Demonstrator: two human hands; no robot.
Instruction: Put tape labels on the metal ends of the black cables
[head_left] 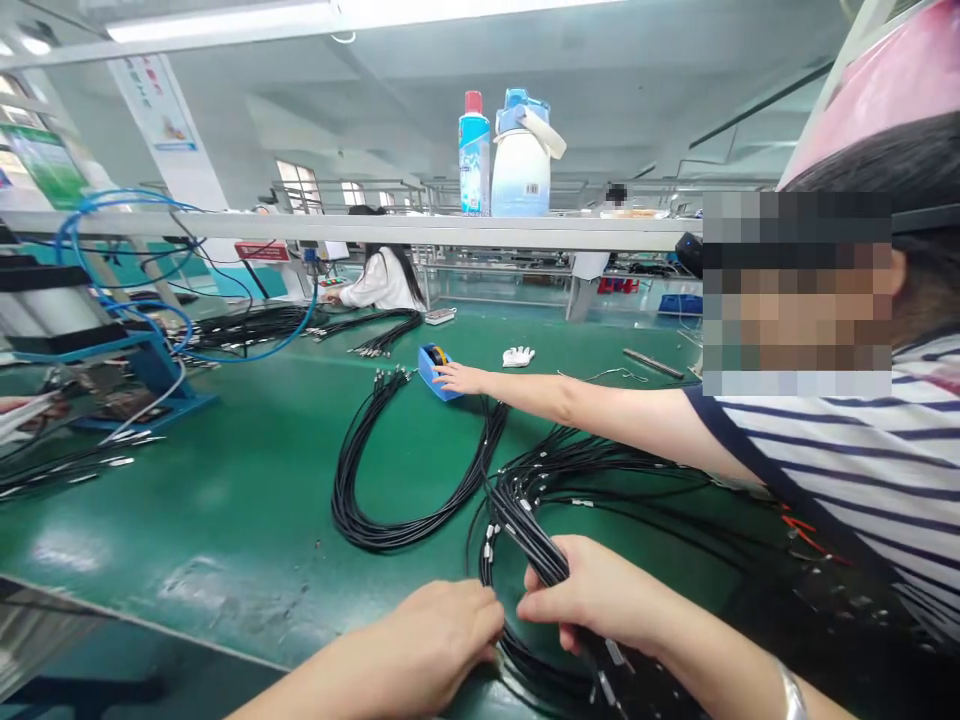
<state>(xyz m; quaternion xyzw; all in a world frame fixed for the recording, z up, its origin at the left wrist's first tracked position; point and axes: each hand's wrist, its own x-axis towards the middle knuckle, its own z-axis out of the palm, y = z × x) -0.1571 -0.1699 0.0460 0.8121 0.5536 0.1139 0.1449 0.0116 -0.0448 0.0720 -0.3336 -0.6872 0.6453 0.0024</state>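
My right hand [592, 595] is wrapped round a thick bundle of black cables [529, 530] with small white labels. The bundle bends over at its top and runs down past my palm. Close by on the left, my left hand [442, 640] has its fingers curled together beside a loop of black cable [486, 570]. Its fingertips are turned away, so what they pinch is hidden. Beyond my hands, a U-shaped bundle of black cables [375, 535] lies on the green tabletop [247, 480]. More labelled black cables [592, 455] spread to the right.
From the right, a co-worker's arm [600, 405] reaches across to a blue tape dispenser [437, 375]. A white glove [518, 356] lies farther back. At left stands a blue-framed machine [142, 370] with blue hoses. A spray can [473, 160] and a jug [523, 165] stand on the shelf [360, 230].
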